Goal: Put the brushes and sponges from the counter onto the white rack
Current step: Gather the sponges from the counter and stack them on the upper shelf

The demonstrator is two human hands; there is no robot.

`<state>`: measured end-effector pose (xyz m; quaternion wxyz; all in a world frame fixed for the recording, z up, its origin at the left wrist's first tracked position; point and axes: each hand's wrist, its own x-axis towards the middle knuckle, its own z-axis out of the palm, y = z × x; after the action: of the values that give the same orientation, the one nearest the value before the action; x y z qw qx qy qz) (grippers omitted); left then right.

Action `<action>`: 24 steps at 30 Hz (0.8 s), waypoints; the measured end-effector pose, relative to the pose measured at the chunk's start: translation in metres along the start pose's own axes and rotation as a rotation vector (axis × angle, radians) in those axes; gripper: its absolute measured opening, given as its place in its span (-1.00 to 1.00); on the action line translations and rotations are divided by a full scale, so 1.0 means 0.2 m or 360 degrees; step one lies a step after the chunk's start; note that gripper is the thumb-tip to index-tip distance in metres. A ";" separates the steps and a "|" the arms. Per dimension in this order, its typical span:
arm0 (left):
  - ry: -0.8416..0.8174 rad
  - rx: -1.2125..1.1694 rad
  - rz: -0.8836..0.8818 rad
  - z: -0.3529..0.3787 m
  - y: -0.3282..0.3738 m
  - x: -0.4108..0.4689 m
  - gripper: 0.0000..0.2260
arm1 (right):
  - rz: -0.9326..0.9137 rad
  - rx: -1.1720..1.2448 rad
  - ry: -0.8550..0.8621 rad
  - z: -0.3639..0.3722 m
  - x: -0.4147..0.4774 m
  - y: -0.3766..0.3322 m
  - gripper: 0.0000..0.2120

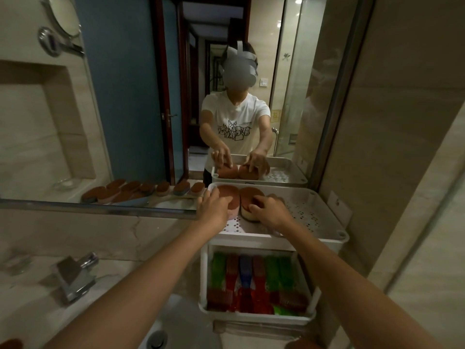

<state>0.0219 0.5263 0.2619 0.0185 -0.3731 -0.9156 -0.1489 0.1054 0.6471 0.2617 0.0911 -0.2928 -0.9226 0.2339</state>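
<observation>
Chrome faucet (75,275) sits on the surface near its left edge, and a big mirror (176,96) backs everything. The white rack (327,238) stands at the right end; its lower tray holds a row of green, red and blue brushes (254,283). Two brown-topped sponges lie side by side in the top tray's far-left corner. Left hand (214,210) rests flat on the pink-based sponge (230,199), fingers spread. Right hand (270,212) curls over the yellow-based sponge (247,202), gripping it loosely.

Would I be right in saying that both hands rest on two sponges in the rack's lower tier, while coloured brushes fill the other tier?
Not quite: in the head view, the left hand and right hand rest on the sponges in the top tier; the coloured brushes fill the lower tier.
</observation>
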 end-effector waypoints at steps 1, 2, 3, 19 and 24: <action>0.0014 -0.0012 0.0003 0.01 0.00 0.00 -0.58 | 0.0007 -0.0046 0.0005 0.01 0.01 0.01 -0.55; 0.0029 -0.0013 0.0006 0.02 0.00 0.00 -0.58 | 0.0008 -0.0098 0.0011 0.01 0.02 0.01 -0.55; 0.0041 -0.0011 0.0008 0.02 0.00 0.01 -0.58 | 0.0011 -0.0144 0.0013 0.01 0.02 0.01 -0.55; 0.0082 -0.0106 -0.0028 0.06 -0.01 0.03 -0.58 | -0.0077 -0.0234 -0.0032 0.01 0.00 0.01 -0.44; 0.0106 -0.0394 -0.0077 0.02 0.02 0.01 -0.58 | -0.0096 -0.0313 0.0111 -0.02 -0.03 0.01 -0.47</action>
<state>0.0239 0.5305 0.2596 -0.0009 -0.3453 -0.8978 -0.2735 0.1123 0.6457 0.2643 0.1009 -0.2805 -0.9458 0.1291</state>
